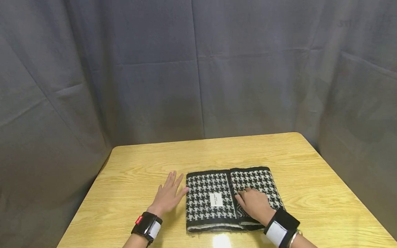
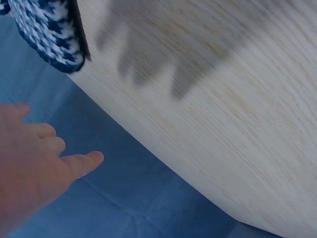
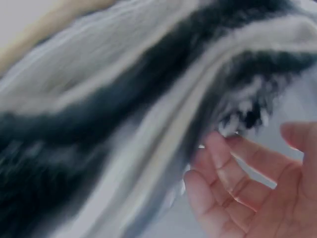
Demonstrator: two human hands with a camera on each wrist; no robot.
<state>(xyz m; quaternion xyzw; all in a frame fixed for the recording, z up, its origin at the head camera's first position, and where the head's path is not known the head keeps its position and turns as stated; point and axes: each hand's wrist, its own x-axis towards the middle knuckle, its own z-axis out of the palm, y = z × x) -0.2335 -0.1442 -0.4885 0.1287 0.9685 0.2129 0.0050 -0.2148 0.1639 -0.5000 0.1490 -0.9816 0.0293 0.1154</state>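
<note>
A folded black-and-white houndstooth scarf (image 1: 206, 186) lies on the wooden table, with two folded sections meeting at a dark line right of its middle. Its left section carries a white label (image 1: 216, 199). My left hand (image 1: 167, 197), fingers straight and spread, is beside the scarf's left edge, thumb tip close to the border; it holds nothing. On the right section, my right hand (image 1: 255, 204) rests with fingers bent slightly downward. In the right wrist view the fingers (image 3: 230, 181) are loosely curved at the scarf's layered edge (image 3: 163, 134), the thumb standing apart.
The light wood table (image 1: 139, 165) has rounded back corners. Grey curtains (image 1: 155, 86) hang behind it and along both sides. Each wrist wears a dark strap, the left strap (image 1: 145, 224) with a red tag.
</note>
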